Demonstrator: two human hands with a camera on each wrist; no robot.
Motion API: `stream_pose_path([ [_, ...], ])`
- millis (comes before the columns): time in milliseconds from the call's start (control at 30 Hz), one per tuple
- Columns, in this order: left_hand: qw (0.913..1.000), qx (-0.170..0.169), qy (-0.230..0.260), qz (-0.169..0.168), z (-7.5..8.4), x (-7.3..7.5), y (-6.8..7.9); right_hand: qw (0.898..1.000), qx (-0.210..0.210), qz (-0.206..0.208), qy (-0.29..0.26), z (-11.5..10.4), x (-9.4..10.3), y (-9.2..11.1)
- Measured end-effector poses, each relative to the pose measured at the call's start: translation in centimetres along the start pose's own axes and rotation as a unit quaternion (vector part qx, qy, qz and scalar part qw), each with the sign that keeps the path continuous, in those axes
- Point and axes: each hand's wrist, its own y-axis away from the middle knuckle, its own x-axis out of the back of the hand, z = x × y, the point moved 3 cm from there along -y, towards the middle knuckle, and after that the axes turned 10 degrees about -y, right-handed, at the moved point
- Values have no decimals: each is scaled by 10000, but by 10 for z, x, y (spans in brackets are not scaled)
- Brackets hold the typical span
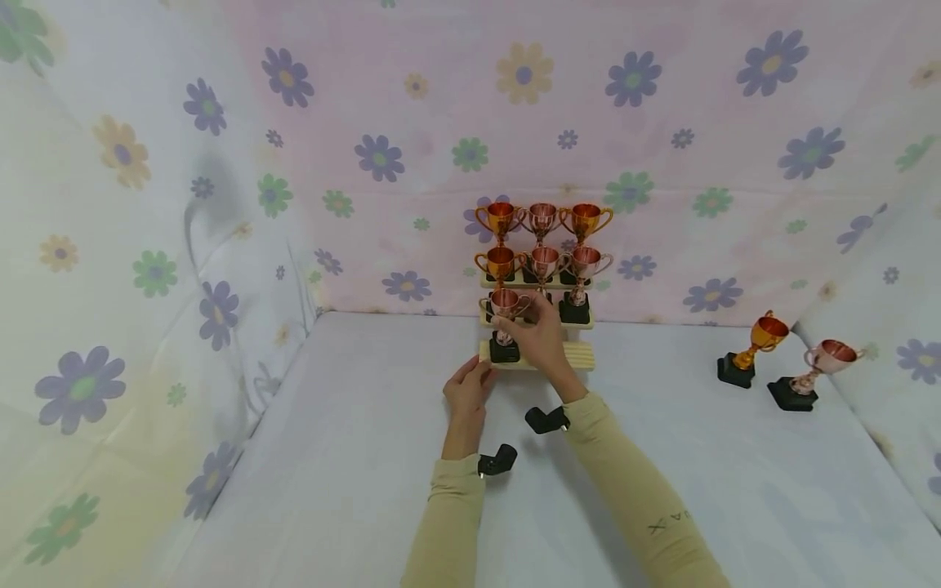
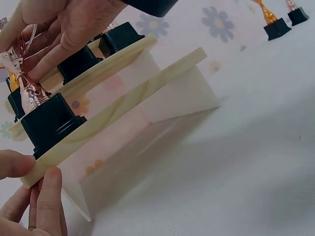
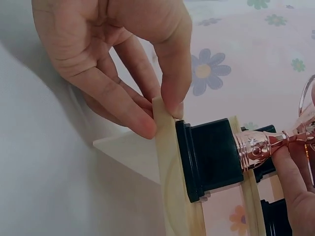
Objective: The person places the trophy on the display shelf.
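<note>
A rose-gold trophy cup with a black square base stands at the left end of the lowest step of a wooden display stand. My right hand holds this trophy by its stem and cup, as the left wrist view also shows. My left hand pinches the left end of the same step, thumb on top beside the base and fingers below. On the two higher steps, gold and rose-gold trophies stand in rows, partly hidden behind my right hand.
On the table's right side stand a gold trophy and a rose-gold trophy, both apart from the stand. A flower-patterned cloth rises close behind the stand. White cloth covers the table. Each wrist carries a black camera mount.
</note>
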Motion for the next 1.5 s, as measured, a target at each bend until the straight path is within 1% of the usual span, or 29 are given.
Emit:
stream_pose_path([
  [133, 10000, -28, -3, -11, 1, -1, 1, 9999, 126, 107, -49, -18, -4, 7],
  [267, 10000, -68, 36, -25, 1, -2, 1, 9993, 178, 285, -180, -18, -7, 10],
  [467, 10000, -60, -43, -20, 1, -1, 2, 9966, 330, 610, -443, -7, -9, 14],
  [533, 10000, -50, -59, -11, 1, -1, 2, 9953, 308, 646, -655, 1, -8, 15],
  [600, 10000, -58, -41, -10, 0, -1, 2, 9939, 317, 665, -819, 13, -5, 16],
  [633, 10000, -63, -49, -23, 0, -1, 2, 9934, 307, 649, -897, 18, -2, 17],
  [667, 10000, -57, -42, -31, 0, -1, 2, 9932, 318, 584, -952, 18, 1, 20],
  [700, 10000, -64, -48, -35, -1, -1, 2, 9931, 396, 542, -960, 22, 6, 21],
  [800, 9999, -69, -86, -28, -1, -1, 2, 9927, 724, 474, -844, 23, 28, 31],
  [867, 9999, -89, -90, 7, -1, -1, 1, 9910, 936, 571, -767, 18, 48, 40],
  [967, 9999, -157, -59, 12, -1, -1, 0, 9868, 1207, 1014, -381, 19, 85, 54],
  [1033, 9998, -198, -26, -3, -1, -2, -1, 9811, 1373, 1359, -133, 20, 112, 64],
  [1100, 9998, -199, 9, -18, -1, -2, -2, 9741, 1424, 1748, 178, 24, 140, 74],
  [1133, 9998, -194, 10, -15, -1, -2, -2, 9704, 1378, 1952, 345, 26, 154, 79],
  [1200, 9998, -173, 14, 7, -1, -1, -1, 9641, 1106, 2317, 673, 30, 180, 88],
  [1267, 9999, -159, 23, 19, -1, -2, 0, 9555, 595, 2663, 1118, 34, 203, 94],
  [1300, 9999, -167, 26, 16, -1, -2, 0, 9504, 270, 2813, 1302, 37, 215, 97],
  [1333, 9998, -173, 21, 17, 0, -2, 0, 9433, -42, 2946, 1529, 38, 225, 99],
  [1400, 9999, -159, 41, 6, 0, -2, 0, 9282, -568, 3207, 1798, 41, 243, 102],
  [1433, 9999, -141, 31, 2, 0, -2, 0, 9203, -822, 3321, 1895, 41, 251, 104],
  [1500, 10000, -96, 17, -13, 0, -1, 0, 9098, -1174, 3493, 1911, 42, 264, 105],
])
